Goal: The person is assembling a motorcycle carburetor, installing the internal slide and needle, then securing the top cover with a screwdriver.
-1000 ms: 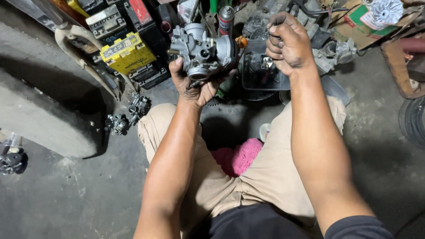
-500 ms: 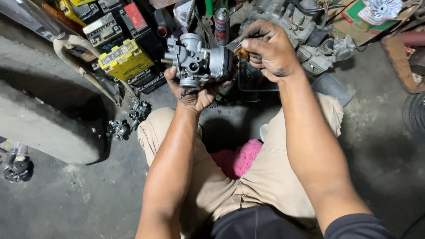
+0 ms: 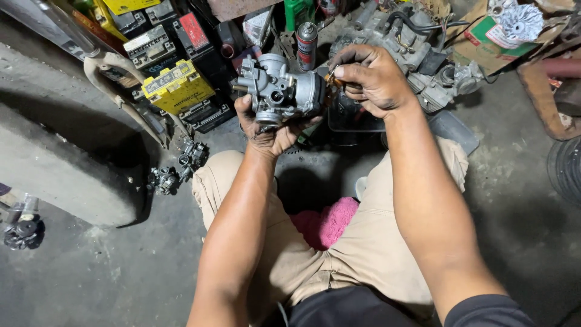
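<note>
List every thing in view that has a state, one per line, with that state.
Left hand: closed under the grey carburetor, holding it up.
Carburetor: off the floor, lying sideways in the hand.
Right hand: fingers pinched on a small orange-handled tool at the carburetor's end.
Spray can: upright, cap off.
Yellow battery: lying tilted among black ones.
Pink cloth: bunched between the legs.

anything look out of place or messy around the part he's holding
The grey metal carburettor sits steady in the left hand, with the right hand pinching a small orange piece at its side. What looks odd is on the concrete floor: small dark metal parts lie loose beside the yellow-topped battery.
</note>
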